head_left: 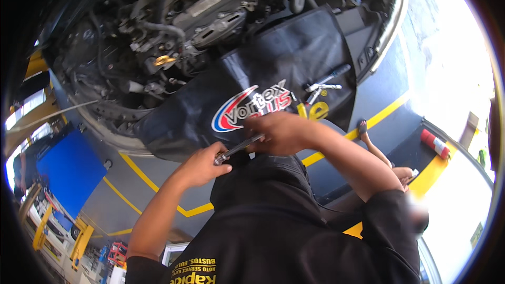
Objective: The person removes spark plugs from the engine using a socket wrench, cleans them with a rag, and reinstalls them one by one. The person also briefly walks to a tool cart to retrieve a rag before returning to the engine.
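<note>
My left hand [204,167] grips a long metal tool [235,150], probably a ratchet or bar, by its shiny end at waist height. My right hand [276,134] is closed around the tool's other end, in front of the black fender cover [284,52] with a printed logo. The cover lies over the front of an open engine bay [194,18]. On it, up and right of my right hand, rest several hand tools [323,87], some silver, one with a dark handle. A yellow engine part [163,60] shows among hoses and metal parts.
At the right, a person's leg and hand [404,173] show beside me, near a red fire extinguisher [434,143]. A blue panel [68,165] and yellow equipment [81,236] stand at the left. Yellow lines [197,209] mark the grey floor.
</note>
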Demonstrator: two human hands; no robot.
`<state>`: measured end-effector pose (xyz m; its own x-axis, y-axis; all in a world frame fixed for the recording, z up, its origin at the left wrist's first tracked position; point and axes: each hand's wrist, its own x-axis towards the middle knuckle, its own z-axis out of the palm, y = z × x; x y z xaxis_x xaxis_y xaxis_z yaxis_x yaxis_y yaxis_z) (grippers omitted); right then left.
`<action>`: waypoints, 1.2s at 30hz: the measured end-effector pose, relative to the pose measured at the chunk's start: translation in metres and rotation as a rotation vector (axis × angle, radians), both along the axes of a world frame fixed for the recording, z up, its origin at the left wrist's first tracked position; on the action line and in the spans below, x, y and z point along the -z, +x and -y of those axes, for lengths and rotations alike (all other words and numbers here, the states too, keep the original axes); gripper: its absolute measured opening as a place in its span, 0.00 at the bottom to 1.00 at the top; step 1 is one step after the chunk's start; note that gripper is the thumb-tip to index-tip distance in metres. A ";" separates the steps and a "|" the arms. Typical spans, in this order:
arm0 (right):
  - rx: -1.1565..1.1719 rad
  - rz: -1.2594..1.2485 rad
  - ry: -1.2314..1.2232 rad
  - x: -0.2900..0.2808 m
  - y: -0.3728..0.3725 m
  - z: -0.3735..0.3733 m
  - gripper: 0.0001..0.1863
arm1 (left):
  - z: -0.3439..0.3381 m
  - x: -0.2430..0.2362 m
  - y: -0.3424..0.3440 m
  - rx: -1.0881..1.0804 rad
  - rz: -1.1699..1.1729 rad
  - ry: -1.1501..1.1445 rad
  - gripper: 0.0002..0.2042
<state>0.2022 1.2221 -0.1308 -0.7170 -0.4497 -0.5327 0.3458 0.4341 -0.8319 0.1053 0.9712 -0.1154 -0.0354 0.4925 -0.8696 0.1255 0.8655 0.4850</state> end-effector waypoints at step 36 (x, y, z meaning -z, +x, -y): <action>1.395 0.208 0.633 0.140 0.116 -0.044 0.22 | -0.130 0.150 0.063 0.175 -0.817 0.606 0.31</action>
<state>0.3185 1.2660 -0.2709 -0.2535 0.8211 -0.5114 0.8449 -0.0695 -0.5303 0.1686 1.1016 -0.2653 -0.3899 0.8951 -0.2161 0.7132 0.4421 0.5440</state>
